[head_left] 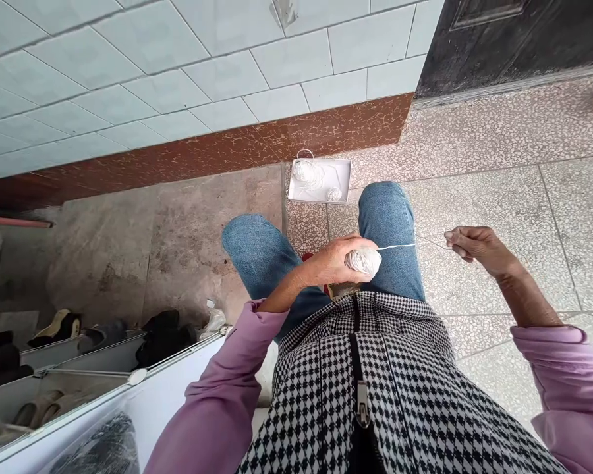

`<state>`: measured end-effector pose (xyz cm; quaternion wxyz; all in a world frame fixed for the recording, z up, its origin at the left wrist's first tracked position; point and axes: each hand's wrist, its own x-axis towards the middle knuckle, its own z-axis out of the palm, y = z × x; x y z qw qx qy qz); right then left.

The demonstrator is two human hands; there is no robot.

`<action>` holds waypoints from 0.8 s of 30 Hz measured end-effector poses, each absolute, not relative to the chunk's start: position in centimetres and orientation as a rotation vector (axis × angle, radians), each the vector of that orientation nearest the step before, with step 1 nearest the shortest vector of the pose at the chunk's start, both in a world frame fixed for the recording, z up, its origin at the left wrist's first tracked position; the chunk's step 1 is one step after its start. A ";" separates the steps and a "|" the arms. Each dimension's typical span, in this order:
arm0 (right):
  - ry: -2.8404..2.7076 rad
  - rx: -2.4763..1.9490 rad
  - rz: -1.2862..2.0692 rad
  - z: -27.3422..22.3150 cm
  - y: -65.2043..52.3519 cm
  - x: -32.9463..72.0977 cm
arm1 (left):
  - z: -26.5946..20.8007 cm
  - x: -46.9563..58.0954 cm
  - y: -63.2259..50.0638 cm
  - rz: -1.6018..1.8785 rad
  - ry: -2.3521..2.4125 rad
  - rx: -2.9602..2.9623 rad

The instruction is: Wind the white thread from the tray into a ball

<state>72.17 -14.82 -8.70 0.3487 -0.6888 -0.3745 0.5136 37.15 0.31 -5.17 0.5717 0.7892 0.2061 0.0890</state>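
Note:
My left hand (pixel 331 262) is wrapped round a ball of white yarn (pixel 364 263), held just above my lap between my knees. From the ball a strand of white yarn (pixel 396 247) runs taut to the right, across my right thigh. My right hand (pixel 474 247) pinches the far end of that strand between thumb and fingers, out over the floor at the right. In front of my knees a shallow white box (pixel 343 172) on the floor holds a larger heap of white yarn (pixel 307 173) and a small ball of yarn (pixel 334 194).
A tiled wall (pixel 168 92) with a brown base stands ahead, with a dark door (pixel 514 39) at the upper right. To my left is a shoe rack (pixel 123 378) with several shoes (pixel 59 327). Speckled stone floor (pixel 494 191) extends to the right.

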 end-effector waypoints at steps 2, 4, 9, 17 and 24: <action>-1.120 -1.929 1.195 -9.7 -14.7 72.3 | -5.6 37.2 0.8 0.312 0.489 1.716; -1.239 -2.044 1.047 -10.2 -14.9 71.9 | -5.7 37.0 1.0 0.356 0.538 1.522; -1.262 -1.917 0.750 -9.1 -15.5 67.5 | -5.5 36.0 0.9 0.405 0.631 1.097; -1.296 -1.657 0.778 -8.8 -14.4 61.4 | -4.8 35.4 1.6 0.609 0.705 0.933; -1.062 -1.604 1.093 -8.2 -14.9 62.7 | -3.7 35.0 2.3 0.688 0.701 0.879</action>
